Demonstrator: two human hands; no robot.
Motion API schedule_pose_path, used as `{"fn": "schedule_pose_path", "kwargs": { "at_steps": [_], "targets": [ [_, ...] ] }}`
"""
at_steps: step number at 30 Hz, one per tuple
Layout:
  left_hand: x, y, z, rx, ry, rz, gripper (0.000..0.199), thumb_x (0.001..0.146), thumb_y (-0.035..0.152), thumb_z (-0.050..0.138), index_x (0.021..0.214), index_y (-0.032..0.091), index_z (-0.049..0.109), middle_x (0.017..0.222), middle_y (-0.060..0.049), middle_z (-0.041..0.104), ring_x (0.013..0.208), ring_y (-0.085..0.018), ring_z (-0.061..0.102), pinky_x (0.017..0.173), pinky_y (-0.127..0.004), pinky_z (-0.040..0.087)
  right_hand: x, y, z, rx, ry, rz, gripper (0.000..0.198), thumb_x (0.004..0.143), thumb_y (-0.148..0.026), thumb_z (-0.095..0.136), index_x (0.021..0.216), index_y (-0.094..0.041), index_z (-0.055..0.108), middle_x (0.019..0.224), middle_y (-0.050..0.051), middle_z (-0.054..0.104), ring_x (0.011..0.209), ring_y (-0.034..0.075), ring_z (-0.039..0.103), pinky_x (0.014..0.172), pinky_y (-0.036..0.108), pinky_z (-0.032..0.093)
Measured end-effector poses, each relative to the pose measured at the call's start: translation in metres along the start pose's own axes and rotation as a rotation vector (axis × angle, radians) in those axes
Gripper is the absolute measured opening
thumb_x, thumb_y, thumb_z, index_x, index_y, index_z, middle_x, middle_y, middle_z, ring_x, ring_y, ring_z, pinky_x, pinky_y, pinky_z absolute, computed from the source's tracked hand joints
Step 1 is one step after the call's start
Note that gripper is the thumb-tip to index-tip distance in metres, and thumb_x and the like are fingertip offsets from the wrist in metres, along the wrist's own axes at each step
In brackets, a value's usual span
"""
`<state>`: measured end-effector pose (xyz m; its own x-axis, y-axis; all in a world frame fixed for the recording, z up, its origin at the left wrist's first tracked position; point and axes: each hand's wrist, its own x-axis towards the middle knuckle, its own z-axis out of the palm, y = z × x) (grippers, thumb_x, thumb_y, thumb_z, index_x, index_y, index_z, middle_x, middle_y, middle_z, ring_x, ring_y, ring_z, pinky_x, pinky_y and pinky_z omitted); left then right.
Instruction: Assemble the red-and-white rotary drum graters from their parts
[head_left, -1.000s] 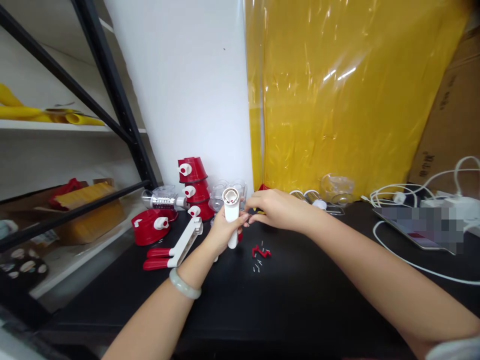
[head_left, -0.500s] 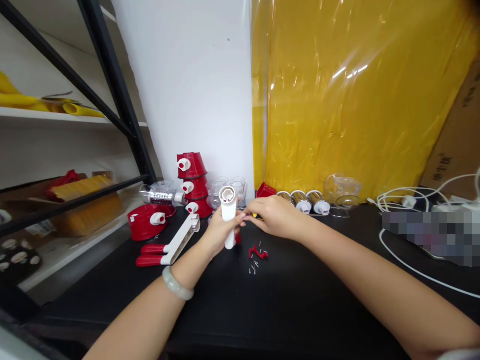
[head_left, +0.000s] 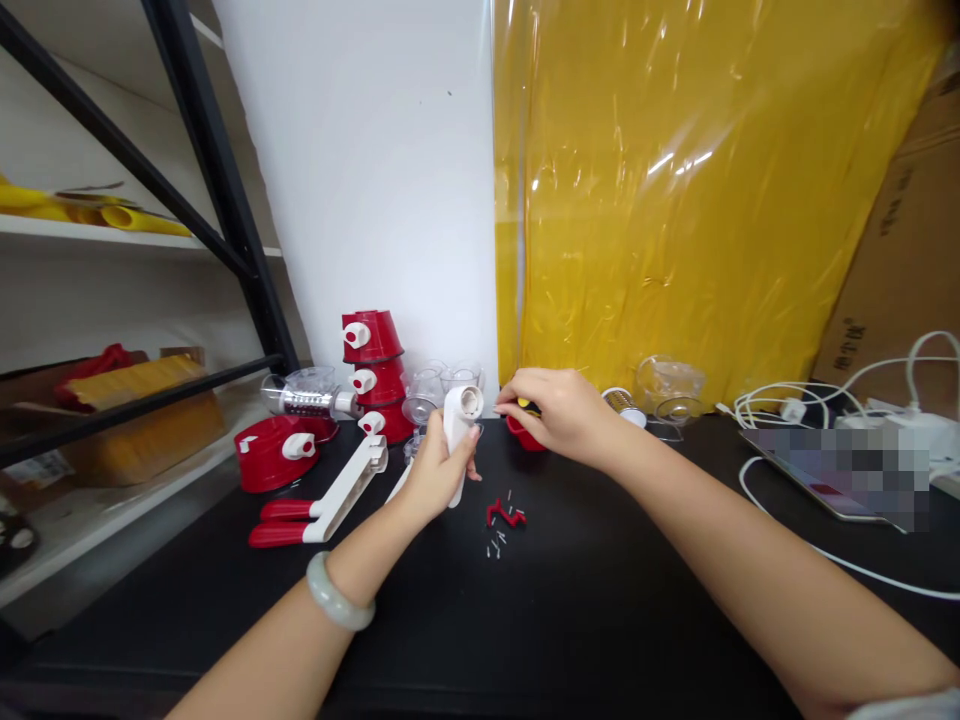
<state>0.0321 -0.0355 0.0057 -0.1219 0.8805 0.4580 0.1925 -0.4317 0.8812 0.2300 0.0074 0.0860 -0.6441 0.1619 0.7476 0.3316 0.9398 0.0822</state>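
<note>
My left hand [head_left: 435,462] is closed round a white plastic crank arm [head_left: 455,425], tilted so that its round hollow end faces up and toward me. To the right, my right hand [head_left: 551,410] is raised with its fingertips pinched together. A yellow and black handle [head_left: 529,406] shows partly under those fingers; the rest of it is hidden. Below and between the hands, a small red bent plastic piece [head_left: 505,514] lies on the black table among several small screws [head_left: 496,546].
Red housings [head_left: 373,380] stand stacked at the back left, beside a single red housing [head_left: 274,455]. Two white arms with red grips [head_left: 289,522] lie left of my hand. Clear plastic parts [head_left: 670,385], a grater drum [head_left: 624,405], white cables [head_left: 757,400] and a tablet [head_left: 832,480] occupy the right.
My right hand has moved away from the crank arm, up and to the right. The crank arm has turned in my left hand, its round end tipping rightward. The view has shifted slightly.
</note>
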Motion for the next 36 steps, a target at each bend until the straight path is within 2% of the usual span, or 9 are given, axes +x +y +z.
{"fn": "schedule_pose_path", "kwargs": {
  "at_steps": [4, 9, 15, 26, 32, 36],
  "targets": [
    [-0.008, 0.002, 0.001, 0.085, -0.07, 0.125, 0.039, 0.087, 0.041, 0.061, 0.113, 0.021, 0.04, 0.075, 0.004, 0.058, 0.06, -0.015, 0.063, 0.067, -0.034, 0.056, -0.002, -0.005, 0.008, -0.103, 0.012, -0.079, 0.021, 0.095, -0.029, 0.051, 0.088, -0.016, 0.065, 0.082, 0.006, 0.07, 0.071, 0.015, 0.064, 0.062, 0.025, 0.042],
    [-0.015, 0.007, 0.005, 0.06, -0.159, 0.152, 0.037, 0.089, 0.041, 0.059, 0.113, 0.02, 0.04, 0.074, 0.002, 0.059, 0.063, -0.016, 0.065, 0.068, -0.033, 0.055, -0.003, -0.015, 0.016, -0.097, 0.088, -0.14, 0.027, 0.098, -0.031, 0.045, 0.086, -0.016, 0.064, 0.077, 0.004, 0.068, 0.068, 0.013, 0.061, 0.059, 0.025, 0.04],
    [-0.017, 0.005, 0.007, 0.001, -0.153, 0.127, 0.04, 0.089, 0.043, 0.059, 0.114, 0.021, 0.039, 0.08, 0.0, 0.061, 0.063, -0.015, 0.066, 0.065, -0.031, 0.055, -0.006, -0.017, 0.019, -0.191, 0.111, -0.172, 0.029, 0.1, -0.032, 0.041, 0.089, -0.017, 0.064, 0.077, 0.004, 0.067, 0.065, 0.013, 0.058, 0.057, 0.026, 0.036],
    [-0.017, 0.007, 0.005, 0.051, -0.136, 0.184, 0.038, 0.09, 0.044, 0.057, 0.113, 0.02, 0.038, 0.077, 0.0, 0.059, 0.065, -0.016, 0.066, 0.067, -0.031, 0.056, -0.004, -0.022, 0.013, -0.223, 0.081, -0.197, 0.03, 0.1, -0.033, 0.04, 0.087, -0.017, 0.062, 0.075, 0.002, 0.066, 0.063, 0.013, 0.058, 0.054, 0.028, 0.031],
    [-0.017, 0.009, 0.004, 0.109, -0.094, 0.216, 0.039, 0.09, 0.041, 0.057, 0.117, 0.02, 0.036, 0.08, -0.001, 0.06, 0.064, -0.015, 0.065, 0.063, -0.029, 0.054, -0.003, -0.024, 0.008, -0.195, 0.005, -0.185, 0.028, 0.1, -0.033, 0.042, 0.091, -0.016, 0.062, 0.079, 0.004, 0.068, 0.065, 0.014, 0.059, 0.056, 0.028, 0.034],
    [-0.015, 0.007, -0.001, 0.22, -0.063, 0.284, 0.036, 0.091, 0.036, 0.056, 0.117, 0.019, 0.037, 0.09, -0.005, 0.061, 0.066, -0.014, 0.065, 0.065, -0.028, 0.053, -0.001, -0.027, 0.005, -0.136, -0.048, -0.124, 0.025, 0.098, -0.033, 0.046, 0.091, -0.016, 0.062, 0.083, 0.004, 0.07, 0.068, 0.015, 0.061, 0.057, 0.028, 0.035]
  ]
}}
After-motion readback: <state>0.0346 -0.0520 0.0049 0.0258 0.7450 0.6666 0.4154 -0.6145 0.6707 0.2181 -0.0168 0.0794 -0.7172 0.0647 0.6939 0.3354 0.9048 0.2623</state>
